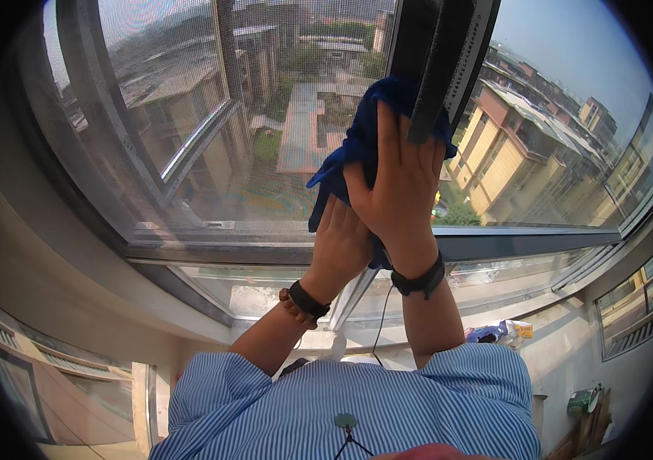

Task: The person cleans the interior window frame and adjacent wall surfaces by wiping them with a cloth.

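Note:
A dark blue cloth (361, 135) is bunched against the black upright frame (410, 43) of a window. My right hand (404, 184) presses the cloth to that frame, its fingers pointing up and spread a little. A dark vertical bar, perhaps the window's pull handle (436, 75), passes in front of some of those fingertips. Lower and to the left, my left hand (341, 236) holds the cloth's bottom part, fingertips against its folds. Each wrist wears a black strap, and the left one also has a brown bead bracelet (298, 309).
An insect screen (303, 190) covers the left pane; clear glass (550, 69) lies to the right. A horizontal frame rail (522, 242) runs below the hands. A dark cable (383, 322) hangs beneath. Colourful packaging (499, 332) and a green can (583, 401) are at lower right.

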Demonstrator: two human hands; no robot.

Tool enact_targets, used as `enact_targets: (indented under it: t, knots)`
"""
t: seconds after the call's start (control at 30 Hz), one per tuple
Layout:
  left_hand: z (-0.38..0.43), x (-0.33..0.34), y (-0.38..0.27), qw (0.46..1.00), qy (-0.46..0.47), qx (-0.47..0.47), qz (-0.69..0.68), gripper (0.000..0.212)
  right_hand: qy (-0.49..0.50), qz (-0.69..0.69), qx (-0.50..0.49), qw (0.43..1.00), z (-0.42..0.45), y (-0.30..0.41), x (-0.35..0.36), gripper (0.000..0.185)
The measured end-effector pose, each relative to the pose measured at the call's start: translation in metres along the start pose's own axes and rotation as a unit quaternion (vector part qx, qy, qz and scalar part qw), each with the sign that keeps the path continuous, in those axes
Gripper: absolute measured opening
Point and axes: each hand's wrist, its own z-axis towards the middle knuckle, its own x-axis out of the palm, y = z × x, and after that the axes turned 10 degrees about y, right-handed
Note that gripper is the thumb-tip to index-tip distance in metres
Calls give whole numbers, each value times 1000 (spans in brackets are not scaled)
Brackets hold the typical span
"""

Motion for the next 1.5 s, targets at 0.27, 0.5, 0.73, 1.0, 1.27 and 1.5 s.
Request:
enact_targets:
  t: [0.27,0.5,0.73,1.0,1.27,1.5]
  knots:
    - [-43,25,3,1000,7,-17,-13,58,55,-2,-29,998,-31,0,11,69]
    - [15,-24,8,999,-24,21,32,42,45,-9,-84,995,21,-20,-23,68]
    - [56,-53,17,994,-33,87,60,29,-34,15,-147,989,40,-36,-34,61]
    - [-20,4,26,997,67,42,22,42,91,4,-85,992,-66,-41,9,62]
    - [22,-60,4,991,-26,112,-67,50,-107,202,-134,964,-66,-57,8,75]
    - [198,-130,3,902,0,228,-366,40,-24,553,-33,832,110,-38,-64,61]
